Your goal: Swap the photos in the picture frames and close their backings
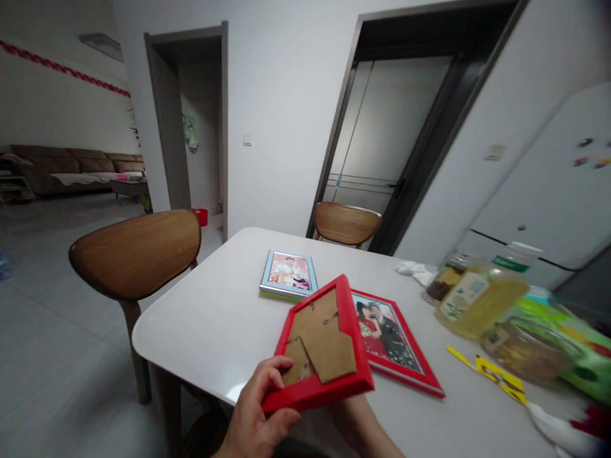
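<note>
A red picture frame (pixel 326 331) is tilted up above the table, its brown cardboard back and small metal clips facing me. My left hand (pixel 261 407) grips its lower left corner, thumb below and fingers over the back. Behind the frame reaches my right hand, with only its wrist and forearm (pixel 365 429) showing; its fingers are hidden. Just to the right lies a larger red-framed photo (pixel 391 337) of two people, partly covered by the held frame. Farther back, a light-blue picture frame (pixel 289 273) lies face up, apparently stacked on something with a yellow-green edge.
On the right of the white table (pixel 200 318) stand a bottle of yellow liquid (pixel 482 299), a glass jar (pixel 449 277) and a clear container (pixel 529 350). A yellow strip (pixel 501 378) lies before them. Wooden chairs (pixel 138 254) (pixel 347 222) stand at the left and far side.
</note>
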`<state>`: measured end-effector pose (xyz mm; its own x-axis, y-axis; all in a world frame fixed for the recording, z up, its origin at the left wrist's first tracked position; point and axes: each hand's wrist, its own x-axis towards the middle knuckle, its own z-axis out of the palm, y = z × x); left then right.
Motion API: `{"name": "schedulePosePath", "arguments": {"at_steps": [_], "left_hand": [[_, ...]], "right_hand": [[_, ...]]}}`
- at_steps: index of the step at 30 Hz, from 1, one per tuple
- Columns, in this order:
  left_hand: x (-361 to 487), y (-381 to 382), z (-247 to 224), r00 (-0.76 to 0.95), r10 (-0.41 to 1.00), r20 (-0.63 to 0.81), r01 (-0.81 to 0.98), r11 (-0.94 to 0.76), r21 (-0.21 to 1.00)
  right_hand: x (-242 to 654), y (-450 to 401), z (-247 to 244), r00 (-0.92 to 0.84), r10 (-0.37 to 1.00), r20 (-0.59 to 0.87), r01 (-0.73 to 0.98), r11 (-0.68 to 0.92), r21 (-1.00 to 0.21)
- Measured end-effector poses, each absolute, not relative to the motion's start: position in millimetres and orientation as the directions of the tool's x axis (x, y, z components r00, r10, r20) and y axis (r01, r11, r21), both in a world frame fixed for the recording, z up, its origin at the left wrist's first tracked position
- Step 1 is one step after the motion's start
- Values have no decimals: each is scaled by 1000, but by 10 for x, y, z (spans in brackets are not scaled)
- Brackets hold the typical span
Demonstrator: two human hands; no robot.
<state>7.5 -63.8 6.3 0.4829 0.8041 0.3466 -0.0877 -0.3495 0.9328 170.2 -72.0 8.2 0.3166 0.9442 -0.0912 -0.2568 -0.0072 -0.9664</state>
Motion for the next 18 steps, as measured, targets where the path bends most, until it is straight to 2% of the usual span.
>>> {"name": "schedulePosePath", "arguments": {"at_steps": [3,5,8,11,15,18], "left_hand": [[248,-719,102,487,792,368,-258,-272,927],[348,-732,198,501,767,400,-244,-318,916],[499,-691,414,506,744,436,-220,-377,899],[704,-605,580,529,738,418,-305,-294,906],[1054,-448,523,555,758,343,-288,-211,934],[1313,-319,326,567,773,285,-154,-241,958]], "right_hand": [[1495,-688,70,303,934,-186,-498,-11,-867],[1520,-668,103,399,897,-190,-520,50,-853],[1802,-665,179,548,830,-105,-377,133,-916],[2263,-690,254,641,766,-53,-222,119,-968],[2941,-737,307,765,643,-48,6,-82,-997],[3371,-731,272,784,618,53,312,-319,-895]]}}
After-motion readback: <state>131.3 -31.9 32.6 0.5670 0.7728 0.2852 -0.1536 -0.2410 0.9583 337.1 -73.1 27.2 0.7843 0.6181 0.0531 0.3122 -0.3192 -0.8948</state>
